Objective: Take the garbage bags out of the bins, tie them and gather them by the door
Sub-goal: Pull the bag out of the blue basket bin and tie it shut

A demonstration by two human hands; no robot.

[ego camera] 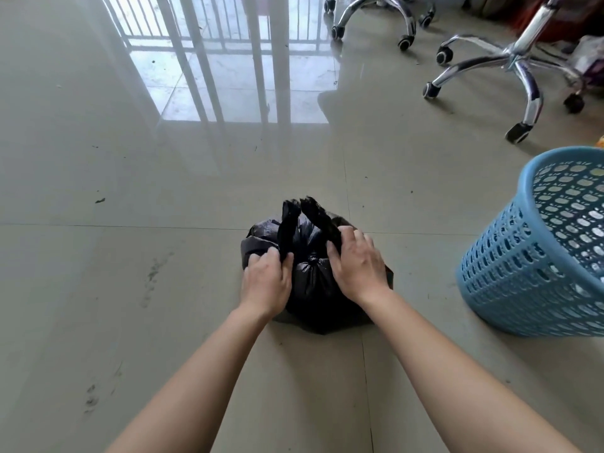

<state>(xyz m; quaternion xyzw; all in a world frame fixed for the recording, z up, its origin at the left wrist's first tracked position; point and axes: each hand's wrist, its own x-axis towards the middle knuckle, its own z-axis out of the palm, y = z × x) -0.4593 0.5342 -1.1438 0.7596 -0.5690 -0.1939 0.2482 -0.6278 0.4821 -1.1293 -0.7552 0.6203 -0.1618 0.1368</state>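
Out of blue bin (536, 256), on floor (130, 256) near it: black garbage bag (313, 289). Pinching one tail (287, 223) in fingers of left hand (266, 276), other in right hand (358, 266). Seemingly mid-tying; yet to carry to door.

Left hand (268, 276), right hand (358, 266) on black bag (310, 286)

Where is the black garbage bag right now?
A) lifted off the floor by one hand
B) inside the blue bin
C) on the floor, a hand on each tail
C: the garbage bag sits on the floor, the left hand and right hand each gripping one twisted tail; the blue bin stands apart.
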